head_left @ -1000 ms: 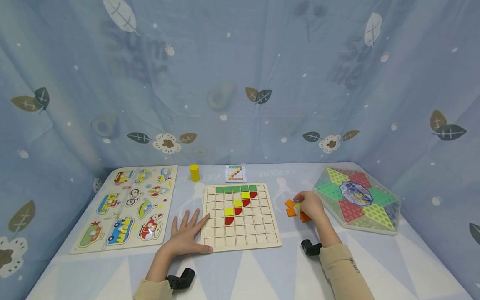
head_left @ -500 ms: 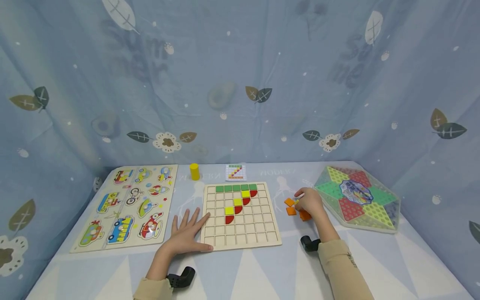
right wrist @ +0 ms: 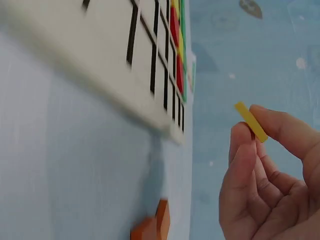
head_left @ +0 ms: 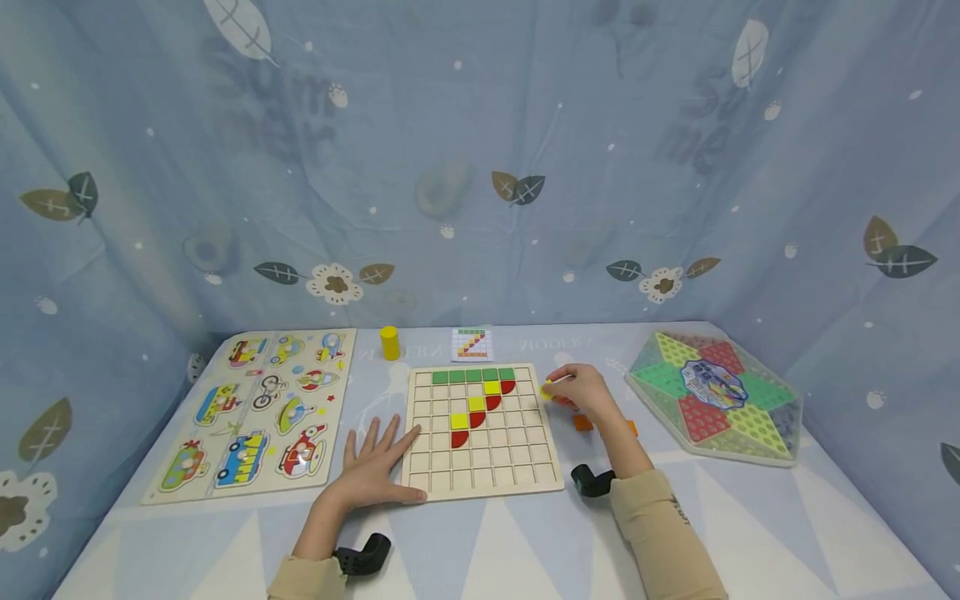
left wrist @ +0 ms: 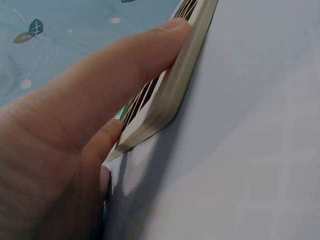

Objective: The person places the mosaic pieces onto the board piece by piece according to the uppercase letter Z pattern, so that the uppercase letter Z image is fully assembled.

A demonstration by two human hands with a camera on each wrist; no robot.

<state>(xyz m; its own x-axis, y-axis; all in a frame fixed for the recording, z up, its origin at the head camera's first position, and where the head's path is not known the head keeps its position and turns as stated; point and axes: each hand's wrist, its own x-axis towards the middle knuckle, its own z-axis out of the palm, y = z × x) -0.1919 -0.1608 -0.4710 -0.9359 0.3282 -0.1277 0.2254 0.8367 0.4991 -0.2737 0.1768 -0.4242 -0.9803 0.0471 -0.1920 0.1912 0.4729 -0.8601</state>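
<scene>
A wooden grid board (head_left: 510,462) lies mid-table, bearing a row of green square tiles (head_left: 474,377) and a diagonal of yellow squares (head_left: 476,404) and red quarter-round tiles (head_left: 459,438). My left hand (head_left: 367,477) is spread flat at the board's left edge; its thumb (left wrist: 145,55) rests on the near left corner in the left wrist view. Just right of the board, my right hand (head_left: 588,390) is raised, pinching a yellow tile (right wrist: 252,121) between thumb and fingertips. Beneath that hand lie orange square tiles (head_left: 583,423), partly hidden by the hand and wrist.
A small pattern card (head_left: 472,344) and a yellow cylinder (head_left: 390,342) stand behind the board. To the left lies a vehicle picture puzzle (head_left: 251,417). A hexagonal box with coloured triangles (head_left: 716,400) lies at the right. A patterned curtain (head_left: 480,167) hangs behind the table.
My right hand has lifted a yellow tile from the loose tiles and moved left to the board's right edge. My left hand has stayed in place.
</scene>
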